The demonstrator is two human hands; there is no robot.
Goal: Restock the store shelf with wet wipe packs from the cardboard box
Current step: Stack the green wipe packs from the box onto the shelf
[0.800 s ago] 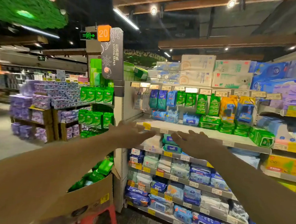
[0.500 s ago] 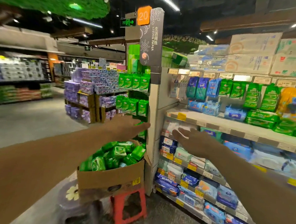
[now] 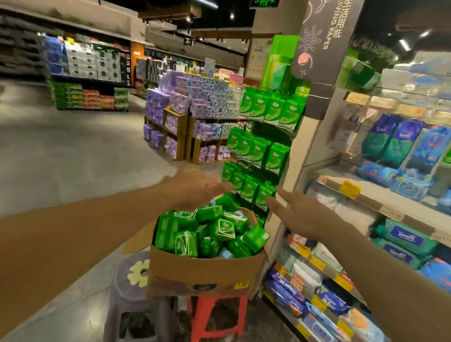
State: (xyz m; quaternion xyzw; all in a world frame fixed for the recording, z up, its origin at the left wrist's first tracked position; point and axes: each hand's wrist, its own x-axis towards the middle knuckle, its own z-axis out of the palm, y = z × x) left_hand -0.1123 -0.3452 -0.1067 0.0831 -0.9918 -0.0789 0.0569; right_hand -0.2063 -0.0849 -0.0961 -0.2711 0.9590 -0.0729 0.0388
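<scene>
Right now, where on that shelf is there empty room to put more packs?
The white shelf has bare room behind the yellow tag, left of the blue packs. The green hanging racks and lower shelves look full. Both hands are empty.

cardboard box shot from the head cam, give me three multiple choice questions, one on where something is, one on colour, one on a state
1. What does the cardboard box rest on?
A. the floor
B. a red stool
C. a shelf

2. What colour are most packs in the box?
A. green
B. orange
C. white

3. What are the hands doing?
A. both grip packs
B. one holds a pack
C. both are open and empty

Answers:
1 B: the red stool stands directly under the box.
2 A: the green packs fill it to the top.
3 C: the left hand and right hand hover above the box with fingers spread, holding nothing.
</scene>
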